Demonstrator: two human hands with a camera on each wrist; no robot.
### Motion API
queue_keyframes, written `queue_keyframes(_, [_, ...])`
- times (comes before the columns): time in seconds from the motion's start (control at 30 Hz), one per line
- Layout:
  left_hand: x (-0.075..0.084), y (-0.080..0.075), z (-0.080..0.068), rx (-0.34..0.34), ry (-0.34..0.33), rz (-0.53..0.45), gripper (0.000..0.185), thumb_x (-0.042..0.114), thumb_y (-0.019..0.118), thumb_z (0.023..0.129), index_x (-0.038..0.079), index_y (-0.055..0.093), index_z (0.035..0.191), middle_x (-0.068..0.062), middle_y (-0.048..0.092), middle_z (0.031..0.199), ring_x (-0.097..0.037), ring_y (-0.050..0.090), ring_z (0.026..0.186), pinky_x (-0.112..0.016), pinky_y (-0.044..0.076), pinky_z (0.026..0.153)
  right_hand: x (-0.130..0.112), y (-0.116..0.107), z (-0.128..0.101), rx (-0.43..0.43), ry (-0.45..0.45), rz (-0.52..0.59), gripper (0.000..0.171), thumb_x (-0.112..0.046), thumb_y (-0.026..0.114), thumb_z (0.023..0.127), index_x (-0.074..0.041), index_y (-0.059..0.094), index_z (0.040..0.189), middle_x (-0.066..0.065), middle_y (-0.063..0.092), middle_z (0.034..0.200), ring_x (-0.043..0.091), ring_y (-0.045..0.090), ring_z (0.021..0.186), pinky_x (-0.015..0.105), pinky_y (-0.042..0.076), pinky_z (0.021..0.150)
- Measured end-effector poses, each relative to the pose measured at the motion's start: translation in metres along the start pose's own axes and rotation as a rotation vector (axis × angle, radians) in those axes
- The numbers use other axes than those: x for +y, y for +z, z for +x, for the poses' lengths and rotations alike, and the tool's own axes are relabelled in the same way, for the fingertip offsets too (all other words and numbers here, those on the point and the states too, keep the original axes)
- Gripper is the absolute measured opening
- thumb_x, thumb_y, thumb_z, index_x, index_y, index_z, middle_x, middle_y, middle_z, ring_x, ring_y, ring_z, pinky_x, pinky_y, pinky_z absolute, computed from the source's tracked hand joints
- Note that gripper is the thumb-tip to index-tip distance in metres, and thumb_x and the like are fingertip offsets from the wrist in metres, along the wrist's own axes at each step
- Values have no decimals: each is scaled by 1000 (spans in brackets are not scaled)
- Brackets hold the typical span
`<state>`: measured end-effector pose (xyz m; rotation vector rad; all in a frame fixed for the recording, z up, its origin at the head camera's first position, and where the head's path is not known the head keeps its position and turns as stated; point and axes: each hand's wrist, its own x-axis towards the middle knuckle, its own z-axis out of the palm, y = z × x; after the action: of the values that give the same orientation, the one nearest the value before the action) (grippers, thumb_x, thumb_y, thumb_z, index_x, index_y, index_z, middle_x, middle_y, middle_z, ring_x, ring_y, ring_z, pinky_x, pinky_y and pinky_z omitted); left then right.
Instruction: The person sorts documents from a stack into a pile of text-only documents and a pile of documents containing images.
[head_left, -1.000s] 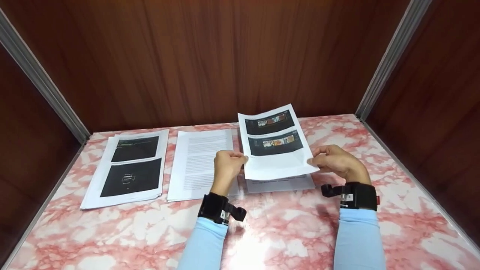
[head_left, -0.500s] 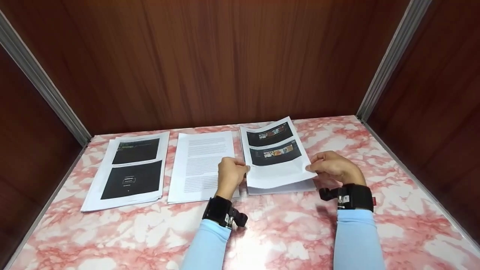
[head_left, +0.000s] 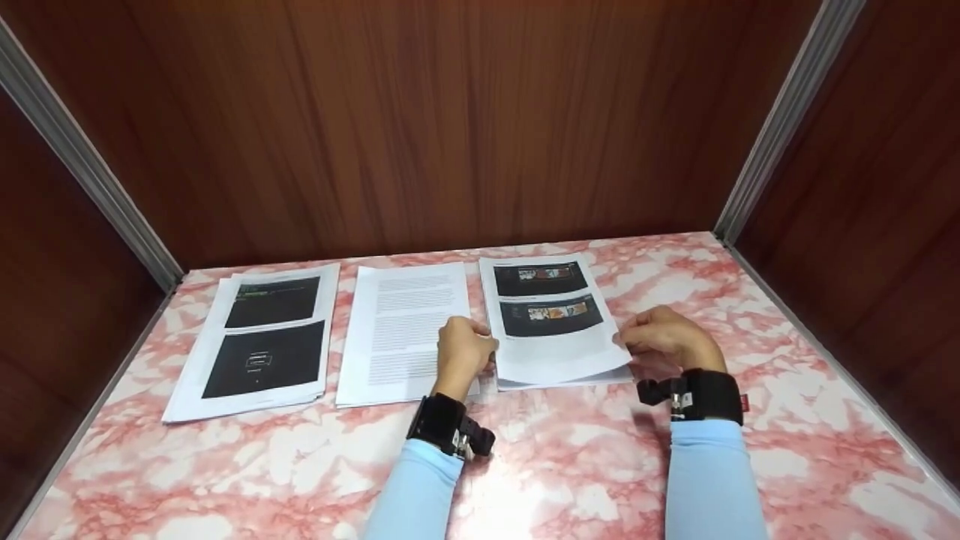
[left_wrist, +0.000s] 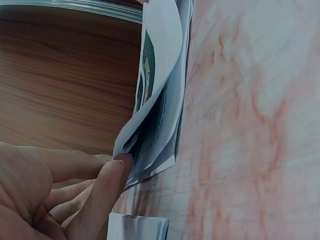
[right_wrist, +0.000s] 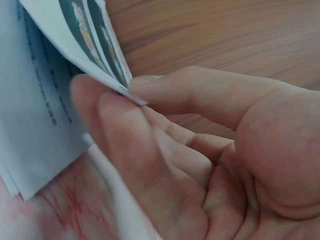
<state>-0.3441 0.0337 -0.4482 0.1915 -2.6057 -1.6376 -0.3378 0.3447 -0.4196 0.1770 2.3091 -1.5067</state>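
Note:
A printed sheet of paper (head_left: 555, 352) with two dark pictures lies over the right-hand paper stack (head_left: 621, 377), its near end bowed up. My left hand (head_left: 461, 351) pinches the sheet's left edge near the front corner. In the left wrist view, thumb and forefinger meet at the curling edge, above the text pages. On the opposite side my right hand (head_left: 666, 339) pinches the right edge. The right wrist view shows the sheet's edge between thumb and fingers, with printed pages (right_wrist: 45, 140) lower down.
A middle stack of text pages (head_left: 409, 322) lies beside my left hand, and the left hand's wrist is just in front of it. Farther left is another stack (head_left: 262, 360) with dark pictures. Wood-patterned panels (head_left: 450, 127) enclose the back and sides of the marbled table (head_left: 570, 465).
Both hands have lowered the sheet onto the right-hand stack. Its far end has come down flat, while its near end is still held up slightly at both sides.

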Motion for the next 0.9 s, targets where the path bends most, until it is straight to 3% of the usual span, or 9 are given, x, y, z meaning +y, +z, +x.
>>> queue_keyframes(0.2, [-1,0,0,-6,3,45,10,1,70,76,2,70,86,-6,64,55,-21,64,47,-26,49,39,2,1,1,21,0,-35,32,-13,71,85,5,63,109,13,65,96,21,62,86,39,53,80])
queue_keyframes(0.43, [0,-1,-3,-3,21,63,9,1,69,76,-1,69,86,-6,63,54,-21,64,47,-25,49,40,5,3,2,-1,80,137,32,-7,66,86,4,53,113,17,62,100,27,62,90,44,51,80])
queue_keyframes(0.7, [3,-5,-5,4,29,137,7,2,70,74,3,69,81,-2,62,53,-17,62,45,-25,50,45,5,1,2,11,63,69,28,-7,66,89,5,56,112,17,61,97,27,61,86,42,52,75])
queue_keyframes(0.9, [2,-4,-3,-7,12,168,8,-1,72,72,5,70,76,-2,61,52,-12,58,42,-26,51,45,7,1,2,0,78,105,28,-6,65,90,5,55,114,18,60,99,28,60,87,43,52,75])
